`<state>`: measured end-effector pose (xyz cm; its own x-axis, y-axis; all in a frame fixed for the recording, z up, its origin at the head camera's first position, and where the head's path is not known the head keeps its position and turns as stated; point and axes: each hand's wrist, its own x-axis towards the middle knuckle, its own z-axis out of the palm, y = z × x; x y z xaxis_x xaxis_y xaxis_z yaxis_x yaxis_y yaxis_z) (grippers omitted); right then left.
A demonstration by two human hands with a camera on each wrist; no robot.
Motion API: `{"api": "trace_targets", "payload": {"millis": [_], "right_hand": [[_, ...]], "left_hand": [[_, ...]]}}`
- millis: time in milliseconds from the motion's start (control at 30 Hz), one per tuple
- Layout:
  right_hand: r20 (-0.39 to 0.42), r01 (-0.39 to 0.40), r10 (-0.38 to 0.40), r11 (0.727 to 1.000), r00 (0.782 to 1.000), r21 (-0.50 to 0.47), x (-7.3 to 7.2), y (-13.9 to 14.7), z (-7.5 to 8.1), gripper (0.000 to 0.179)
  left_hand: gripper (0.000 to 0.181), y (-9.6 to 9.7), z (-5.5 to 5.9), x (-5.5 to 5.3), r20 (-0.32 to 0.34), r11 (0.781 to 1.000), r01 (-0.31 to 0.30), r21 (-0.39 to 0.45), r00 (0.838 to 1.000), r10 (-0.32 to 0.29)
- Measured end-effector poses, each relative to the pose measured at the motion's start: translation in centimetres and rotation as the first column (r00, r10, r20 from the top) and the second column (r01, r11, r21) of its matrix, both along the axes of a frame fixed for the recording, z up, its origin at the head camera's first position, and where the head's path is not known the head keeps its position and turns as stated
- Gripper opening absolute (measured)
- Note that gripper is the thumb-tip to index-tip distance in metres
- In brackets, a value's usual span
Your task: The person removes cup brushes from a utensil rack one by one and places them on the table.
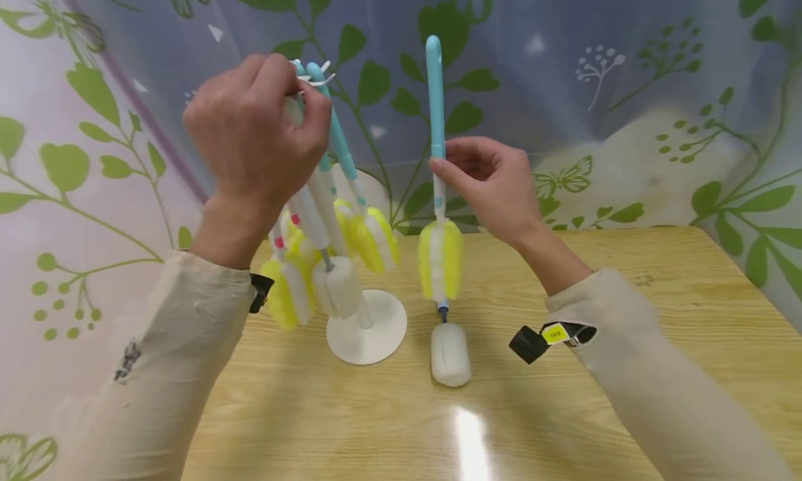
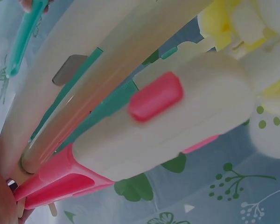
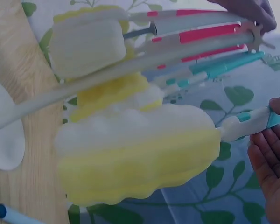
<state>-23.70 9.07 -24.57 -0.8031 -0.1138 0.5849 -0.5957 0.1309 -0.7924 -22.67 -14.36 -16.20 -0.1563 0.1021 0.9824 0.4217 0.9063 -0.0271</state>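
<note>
My left hand (image 1: 257, 129) is curled at the top of a white brush stand (image 1: 385, 345), by its hooks; it covers part of what it grips. Sponge bottle brushes hang there: pink-handled ones (image 2: 154, 95), a blue-handled one (image 1: 338, 136) and a white-handled one with a white sponge (image 3: 86, 49). To the right of the stand, my right hand (image 1: 495, 182) pinches a blue-handled bottle brush (image 1: 441, 258) between thumb and fingers where handle meets white neck. That brush is upright above the table, its yellow-and-white sponge downward, apart from the stand.
Another brush with a white sponge head (image 1: 450, 356) lies on the wooden table (image 1: 564, 411), partly behind the held brush in the head view. A leaf-patterned curtain (image 1: 626, 84) hangs behind the table.
</note>
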Motion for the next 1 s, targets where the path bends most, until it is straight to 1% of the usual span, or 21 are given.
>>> {"api": "trace_targets", "payload": {"millis": [100, 167, 233, 367, 533, 667, 867, 967, 1000], "right_hand": [[0.034, 0.034, -0.035, 0.999, 0.999, 0.012, -0.5, 1.1, -0.8, 0.027], [0.075, 0.071, -0.074, 0.997, 0.994, 0.036, -0.8, 1.9, -1.5, 0.029], [0.126, 0.114, -0.122, 0.991, 0.984, 0.068, -1.0, 2.8, -2.3, 0.032], [0.204, 0.185, -0.21, 0.973, 0.956, 0.136, -1.4, 4.2, -3.9, 0.038], [0.247, 0.224, -0.27, 0.954, 0.931, 0.197, -1.6, 5.5, -5.3, 0.043], [0.274, 0.224, -0.287, 0.944, 0.918, 0.24, -1.6, 5.8, -6.4, 0.043], [0.334, 0.173, -0.261, 0.947, 0.906, 0.272, -1.3, 6.3, -8.6, 0.042], [0.379, 0.147, -0.252, 0.947, 0.891, 0.284, -1.3, 6.7, -9.7, 0.043], [0.4, 0.141, -0.253, 0.947, 0.881, 0.287, -1.3, 6.8, -10.0, 0.043]], "left_hand": [[0.021, -0.1, -0.1, 0.0, 0.006, 1.0, -0.006, 0.007, 1.0, 0.006], [0.022, -0.2, -0.2, 0.0, 0.009, 1.0, -0.007, 0.011, 1.0, 0.007], [0.022, -0.2, -0.2, -0.1, 0.011, 1.0, -0.009, 0.013, 1.0, 0.009], [0.022, -0.1, -0.3, -0.2, 0.007, 1.0, -0.009, 0.02, 1.0, 0.009], [0.022, 0.0, -0.3, -0.4, -0.006, 1.0, -0.007, 0.023, 1.0, 0.007], [0.021, -0.2, -0.2, -0.6, -0.02, 0.999, -0.008, 0.031, 1.0, 0.008], [0.021, -0.2, -0.2, -0.6, -0.022, 0.999, -0.014, 0.041, 1.0, 0.015], [0.02, -0.2, -0.2, -0.6, -0.03, 0.999, -0.011, 0.046, 0.999, 0.012], [0.02, -0.1, -0.2, -0.6, -0.031, 0.999, -0.007, 0.046, 0.999, 0.009]]}}
